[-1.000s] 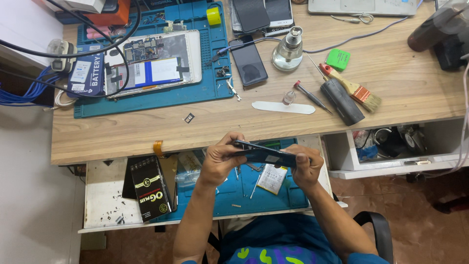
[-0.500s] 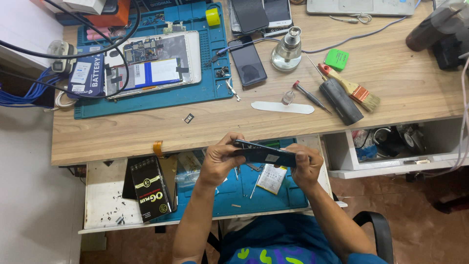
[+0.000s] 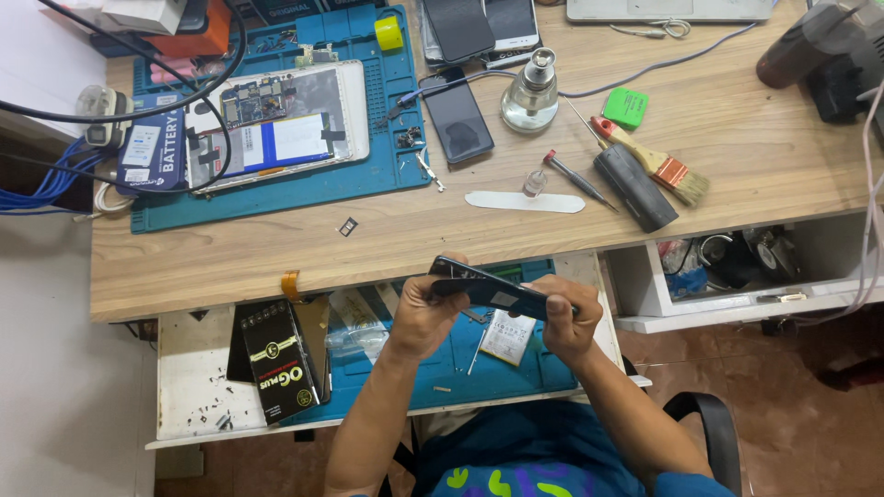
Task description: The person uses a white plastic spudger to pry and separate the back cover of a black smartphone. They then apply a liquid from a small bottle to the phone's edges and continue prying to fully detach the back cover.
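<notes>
Both my hands hold a dark phone (image 3: 488, 287) edge-on above the pulled-out drawer, just below the desk's front edge. My left hand (image 3: 425, 315) grips its left end, thumb on top. My right hand (image 3: 566, 315) grips its right end. Under the phone, on the blue mat (image 3: 516, 377) in the drawer, lie a small white battery-like piece (image 3: 509, 337) and a thin metal tool (image 3: 476, 352).
A black box (image 3: 279, 361) lies in the drawer's left half. On the wooden desk (image 3: 276, 258) are an opened tablet (image 3: 276, 124) on a blue work mat, a dark phone (image 3: 457, 118), a glass bottle (image 3: 532, 94), a white pry strip (image 3: 525, 202), a screwdriver (image 3: 575, 179), a brush (image 3: 652, 162).
</notes>
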